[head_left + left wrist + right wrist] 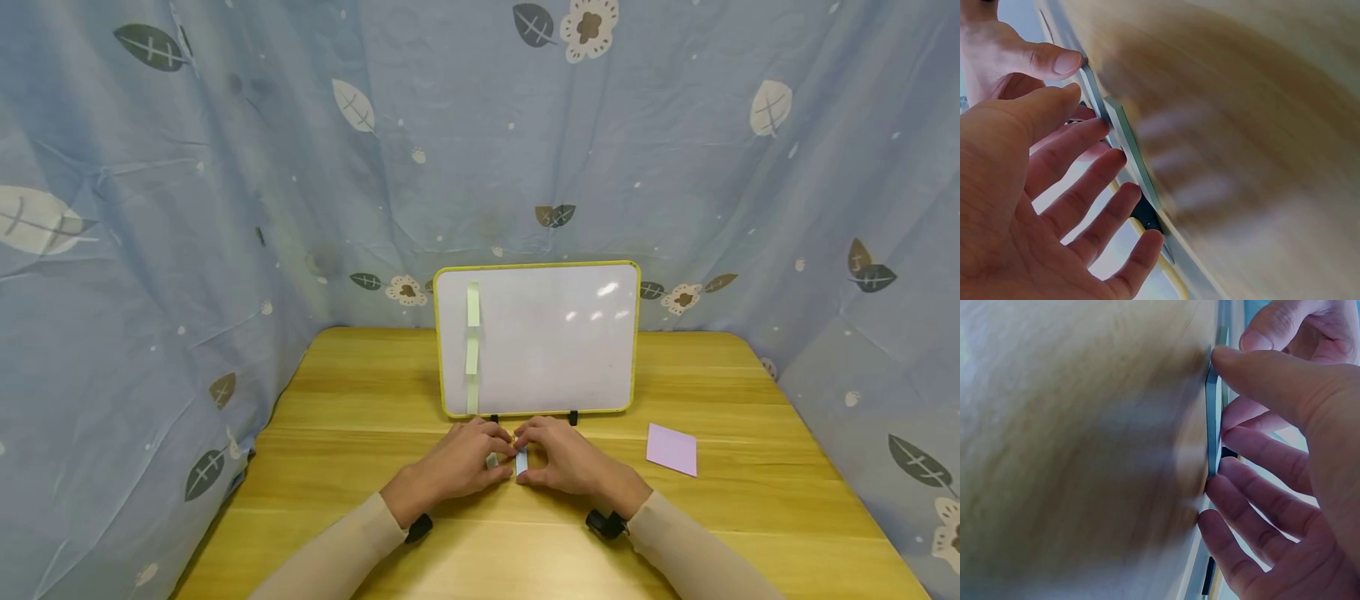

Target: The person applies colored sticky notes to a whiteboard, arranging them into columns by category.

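Right hand pinching blue strip by ends; left hand, fingers loosely spread, beside green strip, contact unclear. Strips side by side, narrow gap between, near lower edge of whiteboard. Sideways room: desk surface between right hand and purple pad.

"There's the right hand, thumb on the near end of the blue strip, fingertips down by its far end!"
"And just to its left, a green strip, the left hand close beside it!"
"Wooden desk out to the right, all blurred!"
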Demonstrator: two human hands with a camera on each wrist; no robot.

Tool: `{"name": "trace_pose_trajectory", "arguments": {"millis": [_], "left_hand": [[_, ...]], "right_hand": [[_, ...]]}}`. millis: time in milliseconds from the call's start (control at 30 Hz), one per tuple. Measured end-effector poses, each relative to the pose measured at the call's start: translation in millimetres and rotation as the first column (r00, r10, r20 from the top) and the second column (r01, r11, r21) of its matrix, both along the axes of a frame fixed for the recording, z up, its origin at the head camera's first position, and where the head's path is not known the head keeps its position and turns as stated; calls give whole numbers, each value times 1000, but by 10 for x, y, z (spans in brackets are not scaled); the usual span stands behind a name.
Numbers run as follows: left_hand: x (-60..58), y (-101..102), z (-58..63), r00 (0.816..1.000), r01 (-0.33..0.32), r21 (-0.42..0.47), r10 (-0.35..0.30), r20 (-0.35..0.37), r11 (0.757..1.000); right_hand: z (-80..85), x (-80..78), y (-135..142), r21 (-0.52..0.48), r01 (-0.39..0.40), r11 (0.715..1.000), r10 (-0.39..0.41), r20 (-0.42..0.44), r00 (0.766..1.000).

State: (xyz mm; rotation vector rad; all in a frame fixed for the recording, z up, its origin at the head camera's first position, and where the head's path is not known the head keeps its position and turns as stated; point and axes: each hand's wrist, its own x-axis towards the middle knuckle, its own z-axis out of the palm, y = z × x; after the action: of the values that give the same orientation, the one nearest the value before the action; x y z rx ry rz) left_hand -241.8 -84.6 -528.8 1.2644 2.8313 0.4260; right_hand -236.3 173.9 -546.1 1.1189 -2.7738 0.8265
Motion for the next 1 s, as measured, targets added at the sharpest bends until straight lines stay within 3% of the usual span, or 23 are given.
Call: {"name": "trace_pose_trajectory", "arguments": {"millis": [367,1000], "left_hand": [[33,12,20,999,-3,3,3,40,1000],[33,30,9,998,-17,1,17,52,1000]], "right_hand": [[57,16,-3,72,-1,997,-1,27,1000],[64,7,49,68,-19,997,19,9,1000]]}}
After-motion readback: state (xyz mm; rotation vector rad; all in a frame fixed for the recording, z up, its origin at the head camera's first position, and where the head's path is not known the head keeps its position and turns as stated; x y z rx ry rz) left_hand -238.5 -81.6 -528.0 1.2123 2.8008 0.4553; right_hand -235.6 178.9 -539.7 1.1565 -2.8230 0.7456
